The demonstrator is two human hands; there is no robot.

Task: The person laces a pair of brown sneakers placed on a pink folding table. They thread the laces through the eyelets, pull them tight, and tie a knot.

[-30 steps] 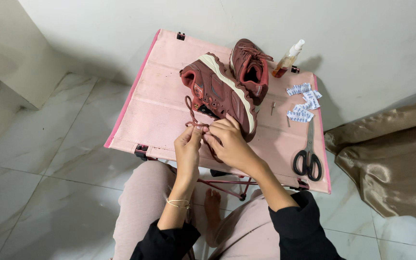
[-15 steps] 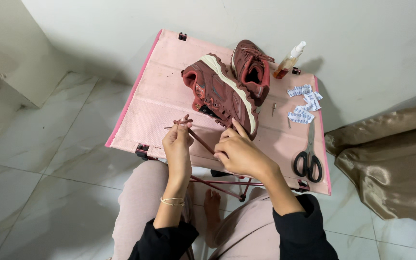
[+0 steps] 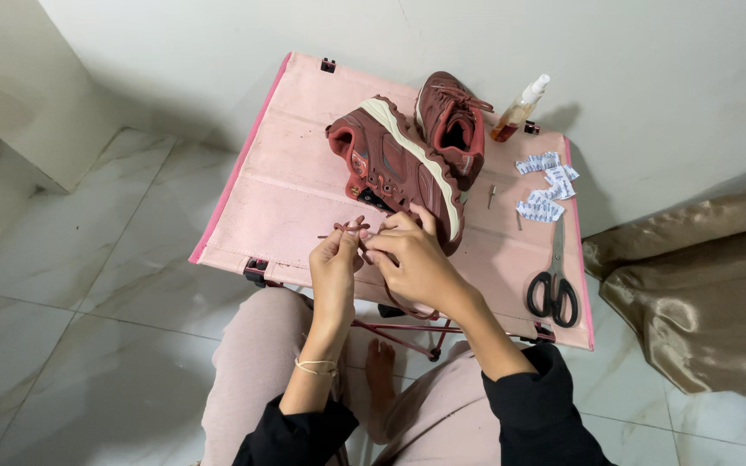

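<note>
Two maroon sneakers lie on a small pink folding table. The nearer sneaker rests on its side with its cream sole up; the second sneaker sits behind it. My left hand pinches a maroon shoelace near the table's front edge. My right hand meets it, fingers closed on the same lace, just in front of the nearer sneaker. The lace hangs down below my hands.
Black-handled scissors lie at the table's right front. Several small white packets and a spray bottle with amber liquid sit at the back right. A tan cloth lies on the tiled floor at right.
My hands drew apart with the lace half a second ago and have come together again near the table's front edge. The sneakers have not moved.
</note>
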